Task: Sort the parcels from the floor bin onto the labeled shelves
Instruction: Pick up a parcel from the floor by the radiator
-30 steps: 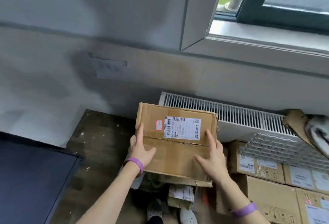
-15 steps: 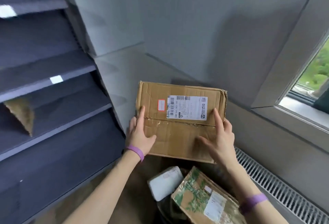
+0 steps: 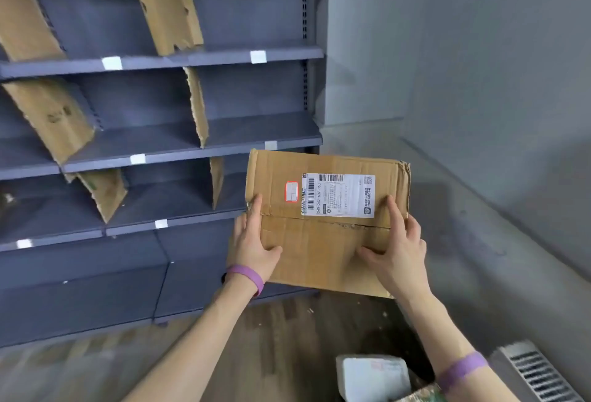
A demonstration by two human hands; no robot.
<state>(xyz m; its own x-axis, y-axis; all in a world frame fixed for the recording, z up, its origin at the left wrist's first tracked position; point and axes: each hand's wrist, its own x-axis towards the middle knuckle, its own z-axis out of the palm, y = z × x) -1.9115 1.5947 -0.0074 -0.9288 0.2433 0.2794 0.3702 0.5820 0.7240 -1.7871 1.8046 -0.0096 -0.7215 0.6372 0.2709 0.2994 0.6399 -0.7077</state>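
Parcel [image 3: 323,241] held off the floor, left hand [image 3: 254,246] and right hand [image 3: 398,249] fingers grasping its sides; shelves [image 3: 192,152] hold only cardboard dividers [image 3: 200,104].

Dark grey shelving unit [image 3: 224,142] against wall; torn cardboard dividers [image 3: 198,104] stand tilted on shelves, white label tags [image 3: 257,56] on front edges. Wood-look floor [image 3: 271,331] below.
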